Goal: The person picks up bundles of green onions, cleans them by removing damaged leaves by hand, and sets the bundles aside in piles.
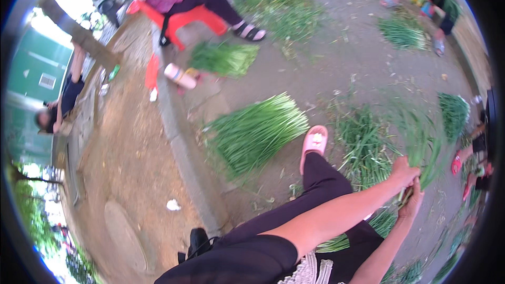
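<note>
My left hand (406, 172) and my right hand (412, 205) are close together at the right, above my lap. Both are closed on a bunch of long green leaves that look like chives (419, 139), whose upper ends fan out and blur. Stems poke out between the two hands. Just left of them, a loose heap of green leaves (365, 144) lies on the ground beside my pink slipper (316, 139). Left of that foot rests a large, neatly laid pile of chives (258, 134). More greens (334, 243) lie by my lap.
Ahead, a person on a red plastic stool (194, 21) sits near another chive pile (223, 59) and scattered trimmings (284, 13). A pink bottle (180, 75) is by the concrete kerb (181, 152), with bare dirt to its left. Other people and bundles (453, 115) line the right side.
</note>
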The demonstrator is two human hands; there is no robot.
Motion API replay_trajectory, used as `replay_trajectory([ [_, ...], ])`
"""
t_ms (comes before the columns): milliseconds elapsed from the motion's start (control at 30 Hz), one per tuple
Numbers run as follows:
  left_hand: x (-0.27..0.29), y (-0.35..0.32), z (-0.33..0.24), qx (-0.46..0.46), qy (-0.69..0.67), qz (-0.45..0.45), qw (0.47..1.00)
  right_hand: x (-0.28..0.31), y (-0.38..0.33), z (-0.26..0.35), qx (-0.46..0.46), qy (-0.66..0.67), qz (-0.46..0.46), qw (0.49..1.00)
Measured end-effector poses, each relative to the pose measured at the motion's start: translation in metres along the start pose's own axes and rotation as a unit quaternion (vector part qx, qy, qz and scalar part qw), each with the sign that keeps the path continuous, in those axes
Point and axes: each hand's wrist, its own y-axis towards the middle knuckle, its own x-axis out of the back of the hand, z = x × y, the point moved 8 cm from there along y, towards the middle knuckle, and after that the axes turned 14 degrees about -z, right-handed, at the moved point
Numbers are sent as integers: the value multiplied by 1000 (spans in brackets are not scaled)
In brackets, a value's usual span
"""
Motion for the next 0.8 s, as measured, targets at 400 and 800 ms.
replay_trajectory([
  [400,-11,-10,-8,17,92,78,993,-11,-23,23,-46,2,-13,999],
  [800,-8,-2,-28,-11,117,31,993,5,-23,51,-74,193,5,978],
])
